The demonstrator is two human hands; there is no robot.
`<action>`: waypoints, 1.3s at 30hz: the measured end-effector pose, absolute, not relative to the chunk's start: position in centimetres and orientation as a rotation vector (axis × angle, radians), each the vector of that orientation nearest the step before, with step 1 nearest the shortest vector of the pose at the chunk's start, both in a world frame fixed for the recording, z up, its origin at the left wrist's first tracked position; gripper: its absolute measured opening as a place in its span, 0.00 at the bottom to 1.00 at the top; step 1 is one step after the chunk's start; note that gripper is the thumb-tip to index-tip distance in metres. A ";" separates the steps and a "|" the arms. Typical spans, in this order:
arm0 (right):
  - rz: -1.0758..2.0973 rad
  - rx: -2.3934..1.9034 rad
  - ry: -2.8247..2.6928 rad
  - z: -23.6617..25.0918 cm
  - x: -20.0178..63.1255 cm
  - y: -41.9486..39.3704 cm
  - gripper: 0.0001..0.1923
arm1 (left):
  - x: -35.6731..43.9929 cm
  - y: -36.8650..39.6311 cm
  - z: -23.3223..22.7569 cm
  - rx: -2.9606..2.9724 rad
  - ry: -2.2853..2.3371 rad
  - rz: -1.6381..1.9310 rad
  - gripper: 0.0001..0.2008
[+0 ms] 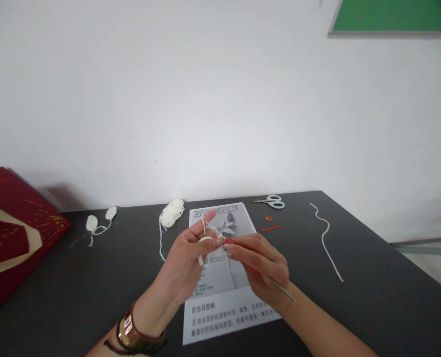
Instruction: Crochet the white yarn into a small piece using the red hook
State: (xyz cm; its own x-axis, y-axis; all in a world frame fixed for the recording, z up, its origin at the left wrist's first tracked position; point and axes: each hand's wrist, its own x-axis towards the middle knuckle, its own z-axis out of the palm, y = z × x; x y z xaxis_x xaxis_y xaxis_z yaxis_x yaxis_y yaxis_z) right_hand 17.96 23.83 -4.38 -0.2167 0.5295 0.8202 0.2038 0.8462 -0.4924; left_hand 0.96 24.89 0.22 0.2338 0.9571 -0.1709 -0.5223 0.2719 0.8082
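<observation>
My left hand (196, 248) pinches a small white crochet piece (204, 246) between thumb and fingers, with white yarn looped round its raised index finger. In my right hand (261, 263) is a crochet hook (280, 287) with a red grip and a metal shaft that sticks out below the palm. The hook's tip meets the crochet piece at my left thumb, and fingers hide the stitch there. Both hands are held above a printed pattern sheet (228, 317). A ball of white yarn (172, 213) lies behind my left hand, its strand trailing toward me.
Two white crocheted petals (91, 223) joined by yarn lie at left, near a red gift bag (16, 238). Scissors (272, 201), an orange stitch marker (268, 218) and a red needle (270, 228) lie behind my right hand. A loose yarn length (326, 238) lies on the black table (372, 297).
</observation>
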 end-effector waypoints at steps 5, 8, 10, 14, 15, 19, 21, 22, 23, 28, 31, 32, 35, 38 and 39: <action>0.716 -0.620 -1.538 -3.3 17.5 23.8 0.17 | 0.1 25.4 0.4 0.728 0.726 1.049 0.26; 1.010 -0.630 -1.306 -2.8 17.2 24.1 0.09 | -0.4 25.5 0.6 0.772 0.731 0.995 0.27; 1.121 -0.620 -1.218 -2.7 17.2 24.4 0.07 | -0.5 25.5 0.7 0.810 0.737 0.983 0.27; 1.211 -0.570 -1.164 -2.9 17.7 24.7 0.05 | -0.7 25.2 0.9 0.862 0.730 0.973 0.27; 1.224 -0.559 -1.151 -2.9 17.9 24.8 0.05 | -0.8 25.2 0.9 0.870 0.732 0.968 0.27; 1.237 -0.566 -1.109 -2.6 18.4 24.9 0.04 | -1.1 25.2 1.0 0.887 0.753 0.973 0.27; 1.242 -0.570 -1.084 -2.3 18.5 24.9 0.04 | -1.2 25.3 1.0 0.895 0.748 0.977 0.27; 1.247 -0.567 -1.072 -2.2 18.5 24.9 0.04 | -1.3 25.3 0.9 0.900 0.744 0.976 0.27; 1.255 -0.563 -1.064 -2.1 18.6 25.0 0.04 | -1.3 25.3 1.0 0.904 0.743 0.976 0.27; 1.268 -0.541 -1.056 -1.8 18.8 25.0 0.04 | -1.5 25.3 1.1 0.899 0.734 0.970 0.28; 1.275 -0.530 -1.073 -1.8 19.0 25.0 0.04 | -1.6 25.3 1.1 0.900 0.719 0.951 0.28; 1.279 -0.526 -1.085 -1.8 19.1 25.1 0.04 | -1.7 25.3 1.1 0.902 0.715 0.941 0.29; 1.288 -0.514 -1.128 -1.8 19.3 25.2 0.04 | -1.8 25.5 1.0 0.907 0.686 0.891 0.29; 1.292 -0.504 -1.158 -1.6 19.5 25.2 0.04 | -2.0 25.7 0.8 0.902 0.651 0.825 0.29; 1.293 -0.497 -1.166 -1.5 19.5 25.2 0.03 | -2.1 25.8 0.7 0.897 0.645 0.809 0.29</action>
State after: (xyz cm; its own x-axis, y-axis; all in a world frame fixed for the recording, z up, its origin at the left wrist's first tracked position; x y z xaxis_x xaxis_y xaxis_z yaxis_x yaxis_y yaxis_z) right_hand 19.55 25.19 -1.51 -0.1443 0.9121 0.3836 -0.4749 0.2763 -0.8356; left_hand -2.12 25.77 0.73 0.5434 0.8255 -0.1524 -0.3317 0.3780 0.8643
